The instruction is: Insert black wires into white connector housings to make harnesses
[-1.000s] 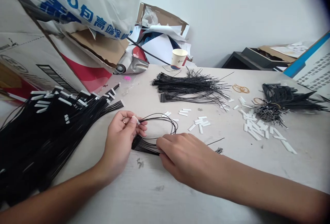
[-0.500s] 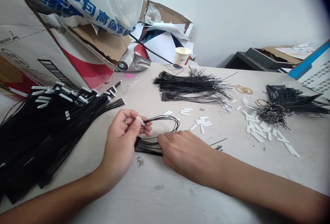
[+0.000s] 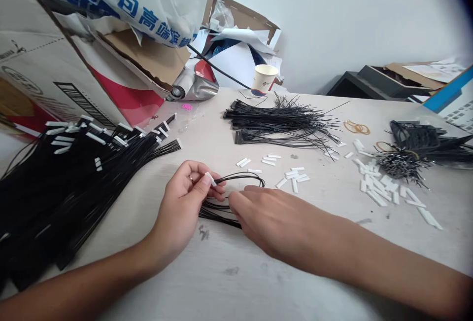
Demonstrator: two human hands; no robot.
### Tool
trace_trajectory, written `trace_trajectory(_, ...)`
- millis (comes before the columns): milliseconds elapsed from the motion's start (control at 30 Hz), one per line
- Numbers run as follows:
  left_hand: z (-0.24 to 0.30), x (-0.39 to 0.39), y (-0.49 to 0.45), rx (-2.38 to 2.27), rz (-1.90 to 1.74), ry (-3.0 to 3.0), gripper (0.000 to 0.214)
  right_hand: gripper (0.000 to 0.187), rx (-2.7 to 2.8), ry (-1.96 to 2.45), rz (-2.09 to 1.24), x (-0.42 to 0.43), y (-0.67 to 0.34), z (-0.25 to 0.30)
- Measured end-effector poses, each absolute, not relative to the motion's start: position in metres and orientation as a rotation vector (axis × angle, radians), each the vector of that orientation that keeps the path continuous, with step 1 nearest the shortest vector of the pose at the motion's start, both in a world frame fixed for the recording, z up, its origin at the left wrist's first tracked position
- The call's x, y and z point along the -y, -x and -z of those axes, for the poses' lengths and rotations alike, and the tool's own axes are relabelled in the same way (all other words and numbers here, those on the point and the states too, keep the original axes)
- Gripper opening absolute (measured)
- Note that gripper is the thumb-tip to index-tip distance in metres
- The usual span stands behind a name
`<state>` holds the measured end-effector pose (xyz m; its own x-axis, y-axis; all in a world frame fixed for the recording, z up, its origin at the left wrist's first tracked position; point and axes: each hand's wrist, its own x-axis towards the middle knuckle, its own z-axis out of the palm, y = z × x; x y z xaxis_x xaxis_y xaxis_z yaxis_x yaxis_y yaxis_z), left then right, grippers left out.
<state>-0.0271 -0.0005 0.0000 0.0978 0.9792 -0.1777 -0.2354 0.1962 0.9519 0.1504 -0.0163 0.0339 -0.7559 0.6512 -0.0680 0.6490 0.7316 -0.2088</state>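
Observation:
A small bundle of thin black wires [image 3: 221, 210] lies bent into a loop [image 3: 244, 178] on the table in front of me. My left hand [image 3: 185, 202] pinches a small white connector [image 3: 210, 179] at one end of the loop between thumb and forefinger. My right hand [image 3: 269, 217] lies over the bundle's right side, fingers curled down on the wires; its fingertips are hidden from me.
A big heap of black wire harnesses with white connectors [image 3: 74, 173] fills the left. More black wire bundles [image 3: 281, 124] lie ahead and at far right [image 3: 414, 148]. Loose white connectors [image 3: 377, 188] scatter the table. A paper cup [image 3: 264, 78] and cardboard boxes [image 3: 55, 74] stand behind.
The wire loop has been pulled tighter and flatter. My right hand slid a little left toward my left hand. The camera view shifted slightly.

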Motion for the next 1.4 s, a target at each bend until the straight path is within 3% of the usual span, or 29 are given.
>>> trace_trajectory(100,0.000,-0.001,0.028,-1.043,-1.096,-0.892,0.008,0.015,2.732,1.129,-0.851,0.008,-0.166,-0.055)
trace_trajectory(267,-0.002,-0.004,0.030,-1.047,-1.066,-0.809,0.009,0.032,2.414,0.748,-1.857,-0.008,-0.203,-0.082)
trace_trajectory(333,-0.003,-0.005,0.030,-1.041,-1.069,-0.784,0.009,0.033,2.253,0.629,-2.016,-0.013,-0.215,-0.082)
trace_trajectory(533,-0.002,-0.005,0.029,-1.027,-1.080,-0.763,0.011,0.008,1.936,0.617,-1.606,-0.020,-0.221,-0.074)
trace_trajectory(667,0.000,-0.005,0.030,-1.040,-1.084,-0.771,0.011,0.006,1.678,0.544,-1.351,-0.020,-0.209,-0.067)
trace_trajectory(833,0.000,-0.004,0.031,-1.091,-1.052,-0.839,0.011,0.010,1.503,0.648,-1.322,-0.022,-0.191,-0.053)
trace_trajectory(933,-0.001,-0.004,0.031,-1.140,-1.030,-0.912,0.012,0.010,1.552,0.817,-1.294,-0.022,-0.179,-0.044)
trace_trajectory(1167,-0.002,-0.005,0.033,-1.111,-0.963,-0.978,0.009,0.009,1.828,1.069,-0.894,-0.017,-0.163,-0.032)
trace_trajectory(1400,-0.003,-0.004,0.033,-1.095,-0.927,-0.963,0.009,0.010,1.806,1.174,-1.005,-0.016,-0.159,-0.027)
